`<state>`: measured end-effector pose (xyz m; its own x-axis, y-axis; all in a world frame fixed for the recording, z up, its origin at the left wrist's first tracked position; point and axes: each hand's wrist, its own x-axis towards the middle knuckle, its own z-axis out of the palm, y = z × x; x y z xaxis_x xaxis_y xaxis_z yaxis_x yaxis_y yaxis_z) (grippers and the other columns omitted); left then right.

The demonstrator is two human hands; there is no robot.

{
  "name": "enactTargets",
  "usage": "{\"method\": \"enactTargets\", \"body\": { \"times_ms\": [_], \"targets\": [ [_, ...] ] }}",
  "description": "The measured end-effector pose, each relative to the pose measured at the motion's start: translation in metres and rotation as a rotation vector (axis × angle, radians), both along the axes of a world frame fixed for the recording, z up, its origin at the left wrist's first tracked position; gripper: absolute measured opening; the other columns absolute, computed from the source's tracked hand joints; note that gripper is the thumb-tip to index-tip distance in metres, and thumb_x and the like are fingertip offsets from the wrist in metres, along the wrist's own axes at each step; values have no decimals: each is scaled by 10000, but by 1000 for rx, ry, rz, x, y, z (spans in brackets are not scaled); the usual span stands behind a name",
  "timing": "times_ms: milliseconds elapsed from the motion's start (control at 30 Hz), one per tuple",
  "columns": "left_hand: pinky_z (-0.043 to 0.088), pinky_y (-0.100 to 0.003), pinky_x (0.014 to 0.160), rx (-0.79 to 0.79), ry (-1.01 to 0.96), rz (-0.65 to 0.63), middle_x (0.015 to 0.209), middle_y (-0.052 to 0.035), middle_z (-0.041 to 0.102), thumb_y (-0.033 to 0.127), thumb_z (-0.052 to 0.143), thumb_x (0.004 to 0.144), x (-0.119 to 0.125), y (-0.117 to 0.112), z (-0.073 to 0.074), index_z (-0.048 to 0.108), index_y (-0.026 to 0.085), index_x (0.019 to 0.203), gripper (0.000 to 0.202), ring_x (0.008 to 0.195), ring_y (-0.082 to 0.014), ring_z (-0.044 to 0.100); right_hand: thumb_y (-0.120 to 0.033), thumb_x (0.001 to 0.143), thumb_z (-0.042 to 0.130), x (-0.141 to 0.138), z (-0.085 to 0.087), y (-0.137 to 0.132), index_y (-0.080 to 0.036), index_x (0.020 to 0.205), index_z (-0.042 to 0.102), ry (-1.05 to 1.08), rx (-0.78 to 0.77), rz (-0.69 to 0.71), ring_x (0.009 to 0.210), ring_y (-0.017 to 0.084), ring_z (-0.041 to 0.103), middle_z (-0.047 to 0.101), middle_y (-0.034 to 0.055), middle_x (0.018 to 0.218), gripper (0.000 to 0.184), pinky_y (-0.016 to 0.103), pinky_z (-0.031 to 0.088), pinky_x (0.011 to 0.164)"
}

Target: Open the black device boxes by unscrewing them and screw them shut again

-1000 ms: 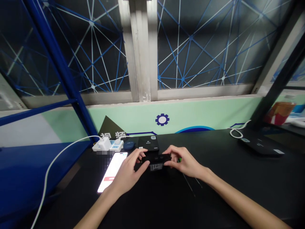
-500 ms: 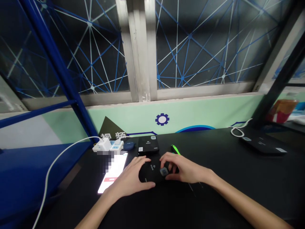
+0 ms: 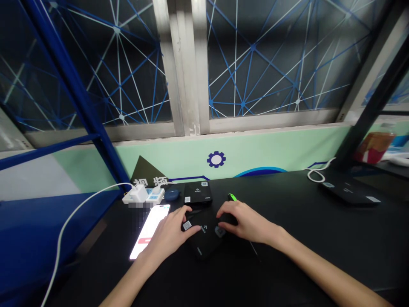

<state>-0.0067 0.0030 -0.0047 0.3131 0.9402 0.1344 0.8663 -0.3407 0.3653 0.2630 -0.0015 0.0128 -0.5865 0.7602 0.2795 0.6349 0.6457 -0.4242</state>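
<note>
A flat black box (image 3: 206, 241) with small labels lies on the black table (image 3: 287, 256), turned at an angle. My left hand (image 3: 169, 234) rests on its left side, fingers curled over the edge. On its right corner sits my right hand (image 3: 244, 221), fingers bent and gripping it. A second black box (image 3: 198, 192) lies just behind. A green-tipped tool (image 3: 232, 197) pokes out behind my right hand.
A lit phone (image 3: 150, 230) lies left of my left hand. Behind it sit a white power strip with a charger (image 3: 142, 195), its white cable (image 3: 73, 221) and a blue case (image 3: 172, 194). Far right: a black device (image 3: 349, 192) and a coiled white cable (image 3: 315, 175).
The box was held up on edge between both hands, then laid flat on the table. It has now been rotated to lie at an angle, with both hands still on it.
</note>
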Motion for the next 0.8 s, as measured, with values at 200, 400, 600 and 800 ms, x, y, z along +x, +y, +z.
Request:
{"method": "enactTargets", "body": {
  "times_ms": [200, 400, 600, 800],
  "targets": [
    [366, -278, 581, -86, -37, 7, 700, 32, 577, 609, 536, 872, 2, -2, -4, 400, 242, 1399, 656, 691, -216, 600, -426, 894, 619, -1, 0, -1, -226, 1091, 648, -47, 39, -69, 981, 238, 646, 694, 60, 1053, 282, 427, 439, 960],
    [387, -266, 610, -162, -177, -62, 687, 48, 608, 494, 416, 970, 2, -4, -6, 430, 253, 1336, 439, 683, -191, 611, -476, 886, 608, -4, -5, 0, -195, 1181, 647, -99, 56, -53, 1009, 268, 635, 688, 100, 1087, 409, 470, 414, 1009],
    [367, -289, 618, 82, 29, -61, 803, -5, 649, 327, 346, 1002, 2, -4, 6, 582, 248, 923, 261, 737, -204, 621, -596, 805, 650, -9, -9, -5, -141, 1328, 574, -68, 24, 39, 1150, 296, 559, 611, 148, 1269, 698, 432, 428, 1037],
    [445, -321, 724, 236, -7, -176, 947, -33, 633, 269, 329, 1001, 4, -7, 8, 584, 244, 944, 262, 877, -213, 609, -694, 660, 718, -18, -21, -9, -145, 1470, 423, -72, -21, 87, 1316, 363, 416, 435, 185, 1476, 1022, 485, 343, 1113]
  ]
}}
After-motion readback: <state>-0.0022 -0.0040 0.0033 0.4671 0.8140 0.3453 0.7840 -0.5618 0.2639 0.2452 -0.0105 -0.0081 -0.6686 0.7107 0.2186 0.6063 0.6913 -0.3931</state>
